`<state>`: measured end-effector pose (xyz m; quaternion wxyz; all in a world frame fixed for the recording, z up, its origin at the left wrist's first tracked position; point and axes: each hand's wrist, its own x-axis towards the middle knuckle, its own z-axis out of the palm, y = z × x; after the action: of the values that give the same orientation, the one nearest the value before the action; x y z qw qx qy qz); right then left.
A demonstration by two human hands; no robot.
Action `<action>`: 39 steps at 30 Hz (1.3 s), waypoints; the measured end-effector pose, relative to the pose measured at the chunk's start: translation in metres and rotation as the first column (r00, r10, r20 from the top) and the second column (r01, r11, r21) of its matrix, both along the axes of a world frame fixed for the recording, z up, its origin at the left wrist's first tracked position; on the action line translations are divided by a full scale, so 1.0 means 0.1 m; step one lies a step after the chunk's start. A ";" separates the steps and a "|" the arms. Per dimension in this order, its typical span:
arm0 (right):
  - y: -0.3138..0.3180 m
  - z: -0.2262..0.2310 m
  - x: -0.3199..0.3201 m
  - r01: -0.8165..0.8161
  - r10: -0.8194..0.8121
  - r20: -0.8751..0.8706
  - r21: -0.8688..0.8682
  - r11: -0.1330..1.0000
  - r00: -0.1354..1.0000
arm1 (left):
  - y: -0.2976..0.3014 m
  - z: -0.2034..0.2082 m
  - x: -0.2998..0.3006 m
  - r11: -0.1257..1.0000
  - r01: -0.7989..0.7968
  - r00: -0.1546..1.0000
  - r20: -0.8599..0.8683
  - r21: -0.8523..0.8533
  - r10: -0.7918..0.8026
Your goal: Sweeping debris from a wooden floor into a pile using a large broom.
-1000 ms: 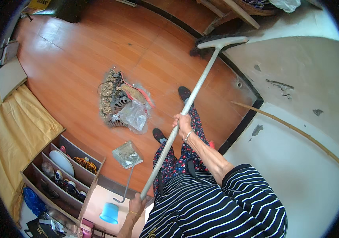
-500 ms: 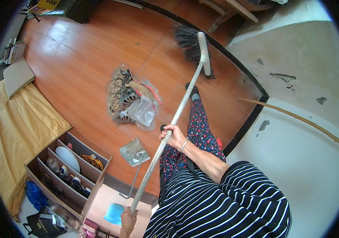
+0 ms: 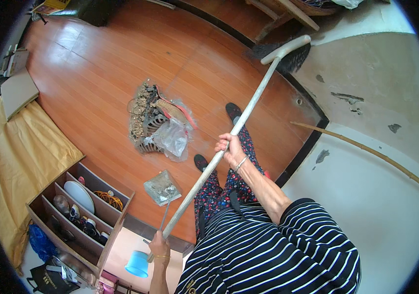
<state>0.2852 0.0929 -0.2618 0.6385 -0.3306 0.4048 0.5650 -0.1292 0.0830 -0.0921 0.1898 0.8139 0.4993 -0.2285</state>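
My right hand (image 3: 230,148) is wrapped round the middle of a broom's pale handle (image 3: 197,187). Close to the handle's lower end, my left hand (image 3: 159,245) grips the same broom. The handle runs diagonally to the far right, where the white broom head (image 3: 287,48) with dark bristles is at the black skirting and the foot of the wall. A grey dustpan (image 3: 162,188) with debris in it lies on the floor left of the handle. Its thin rod reaches toward my left hand; whether the hand touches it I cannot tell.
Left of my feet lies a heap of brown pieces (image 3: 143,110) with a clear plastic bag (image 3: 171,138) and a pinkish-red strip. A shoe cabinet (image 3: 116,230) and yellow cloth (image 3: 28,161) are at left. A bamboo pole (image 3: 366,153) leans along the right wall; a blue bucket (image 3: 137,263) stands below.
The broom head has swung right, from the wooden floor to the skirting and wall. Both hands moved farther forward with the handle, the right one also rightward. Dustpan and heap stayed put.
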 end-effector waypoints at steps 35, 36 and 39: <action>0.71 -1.14 1.65 0.063 0.075 0.324 -0.393 0.917 0.943 | 0.75 -1.78 1.58 0.982 0.015 1.000 0.019 -0.187 -0.012; 0.74 -1.15 1.68 0.068 0.073 0.326 -0.401 0.914 0.943 | 0.82 -1.80 1.63 0.981 0.014 1.000 0.016 -0.193 -0.011; 0.76 -1.25 1.89 0.069 0.080 0.337 -0.408 0.910 0.938 | 0.94 -1.85 1.90 0.986 0.021 0.998 0.063 -0.165 -0.011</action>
<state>0.4747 0.1692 -0.3865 0.6135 -0.5532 0.3957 0.4013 0.0613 0.1771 -0.2773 0.2702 0.8059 0.4661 -0.2455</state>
